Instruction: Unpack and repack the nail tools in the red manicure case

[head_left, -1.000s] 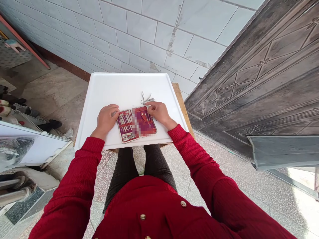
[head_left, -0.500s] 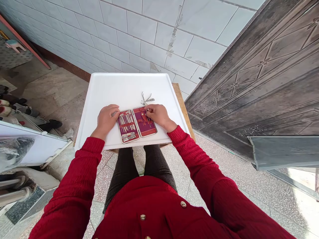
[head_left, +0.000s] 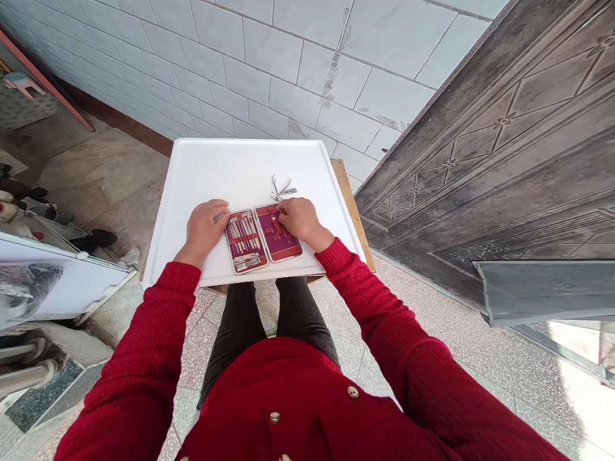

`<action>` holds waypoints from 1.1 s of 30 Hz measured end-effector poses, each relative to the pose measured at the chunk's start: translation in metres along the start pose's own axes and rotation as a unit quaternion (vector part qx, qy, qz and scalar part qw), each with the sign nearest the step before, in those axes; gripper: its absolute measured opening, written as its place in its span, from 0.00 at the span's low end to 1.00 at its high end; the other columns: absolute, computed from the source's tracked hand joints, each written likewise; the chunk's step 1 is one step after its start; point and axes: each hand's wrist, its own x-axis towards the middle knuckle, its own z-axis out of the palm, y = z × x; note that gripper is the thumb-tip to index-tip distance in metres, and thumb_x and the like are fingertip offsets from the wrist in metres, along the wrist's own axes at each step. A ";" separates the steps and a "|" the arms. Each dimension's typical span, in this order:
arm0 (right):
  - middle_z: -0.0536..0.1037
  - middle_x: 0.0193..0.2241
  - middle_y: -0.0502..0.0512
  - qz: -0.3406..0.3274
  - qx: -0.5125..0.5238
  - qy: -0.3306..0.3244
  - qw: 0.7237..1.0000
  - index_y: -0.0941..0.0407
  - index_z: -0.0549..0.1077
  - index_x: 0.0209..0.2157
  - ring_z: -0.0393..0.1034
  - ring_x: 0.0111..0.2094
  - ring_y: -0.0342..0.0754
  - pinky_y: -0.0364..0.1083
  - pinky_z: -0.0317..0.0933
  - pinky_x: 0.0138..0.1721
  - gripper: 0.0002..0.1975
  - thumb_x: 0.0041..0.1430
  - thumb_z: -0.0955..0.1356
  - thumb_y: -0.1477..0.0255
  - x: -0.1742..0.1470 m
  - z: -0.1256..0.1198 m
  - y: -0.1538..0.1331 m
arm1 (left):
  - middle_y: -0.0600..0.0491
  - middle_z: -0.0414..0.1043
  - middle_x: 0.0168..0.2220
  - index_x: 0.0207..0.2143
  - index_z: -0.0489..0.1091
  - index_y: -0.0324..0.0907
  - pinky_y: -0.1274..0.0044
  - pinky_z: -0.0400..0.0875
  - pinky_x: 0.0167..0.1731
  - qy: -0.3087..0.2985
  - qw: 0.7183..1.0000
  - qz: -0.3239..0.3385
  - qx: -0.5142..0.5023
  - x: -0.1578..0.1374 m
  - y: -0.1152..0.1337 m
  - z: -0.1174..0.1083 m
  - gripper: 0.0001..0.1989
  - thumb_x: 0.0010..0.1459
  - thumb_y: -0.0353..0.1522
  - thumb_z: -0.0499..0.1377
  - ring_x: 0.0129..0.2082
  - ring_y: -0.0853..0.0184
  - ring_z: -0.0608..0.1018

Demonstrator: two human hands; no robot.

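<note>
An open case (head_left: 284, 251) of small metal tools lies flat near the close edge of the white worktop (head_left: 216, 173), probably put there so both halves sit within easy reach. At the close end of its left half are small clippers (head_left: 247, 261); beyond them a red band (head_left: 245, 242) crosses a row of slim tools (head_left: 243, 229), keeping them in place. The left hand (head_left: 205, 224) is half open, thumb and forefinger slightly apart at the case's far left corner, seemingly to steady it. The right hand (head_left: 300, 221) is narrow, its fingertips drawn together over the right half, beside a red-handled tool (head_left: 275, 223); its own knuckles hide whether it grips anything. Just past it, metal nippers (head_left: 283, 190) rest with handles spread, outside the case. A tiled wall (head_left: 250, 64) stands behind.
</note>
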 end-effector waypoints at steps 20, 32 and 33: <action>0.83 0.44 0.69 0.016 -0.063 -0.015 0.998 0.62 0.76 0.54 0.77 0.46 0.60 0.50 0.62 0.42 0.15 0.70 0.64 0.73 -0.011 0.000 -0.010 | 0.49 0.82 0.52 0.34 0.78 0.44 0.62 0.70 0.62 0.004 1.000 0.002 -0.005 0.000 -0.001 0.002 0.11 0.63 0.34 0.55 0.55 0.55 0.80; 0.82 0.39 0.56 0.026 0.061 0.115 0.991 0.56 0.79 0.39 0.74 0.39 0.51 0.46 0.57 0.37 0.09 0.68 0.65 0.75 -0.017 0.013 0.020 | 0.48 0.82 0.52 0.35 0.78 0.44 0.61 0.72 0.61 -0.001 1.000 0.011 0.001 0.000 -0.002 0.000 0.12 0.64 0.34 0.55 0.54 0.54 0.81; 0.82 0.38 0.56 0.041 0.076 0.121 0.989 0.56 0.79 0.38 0.73 0.38 0.50 0.46 0.57 0.36 0.09 0.67 0.66 0.76 -0.013 0.009 0.027 | 0.48 0.82 0.52 0.35 0.78 0.44 0.61 0.72 0.61 -0.001 1.000 0.010 0.001 0.000 -0.002 0.000 0.12 0.64 0.34 0.55 0.55 0.54 0.81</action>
